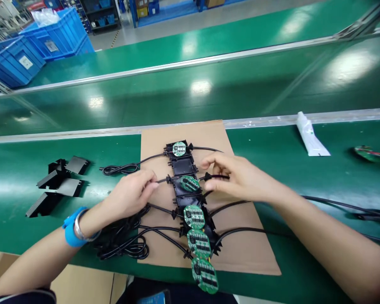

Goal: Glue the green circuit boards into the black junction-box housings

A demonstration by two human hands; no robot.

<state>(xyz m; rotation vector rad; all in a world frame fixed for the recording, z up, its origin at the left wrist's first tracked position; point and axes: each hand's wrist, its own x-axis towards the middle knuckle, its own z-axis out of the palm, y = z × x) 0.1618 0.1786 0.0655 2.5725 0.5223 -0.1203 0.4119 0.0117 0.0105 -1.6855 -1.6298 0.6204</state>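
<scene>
the person's left hand [131,194] is closed in a pinch on a black cable [161,180] just left of a small black housing [186,188], and the right hand [237,177] pinches the cable stub on the housing's other side, fingers curled around it. a round green circuit board [189,183] sits tilted in that housing, between the two hands. the housing is one in a column of black housings lying on a cardboard sheet [240,249] on the green bench [34,236]; another round board [179,148] lies in the top housing, and three more boards [199,243] overlap down toward the near edge (the lowest hangs past the cardboard). a bundle of coiled black cables [123,242] lies under the left wrist, which wears a blue wrist strap [71,230]. to the left, well apart, rest several black ribbed covers [58,183]. to the right, a white packet [310,136] lies near the metal rail. blue crates [34,46] stand in the far left background.
</scene>
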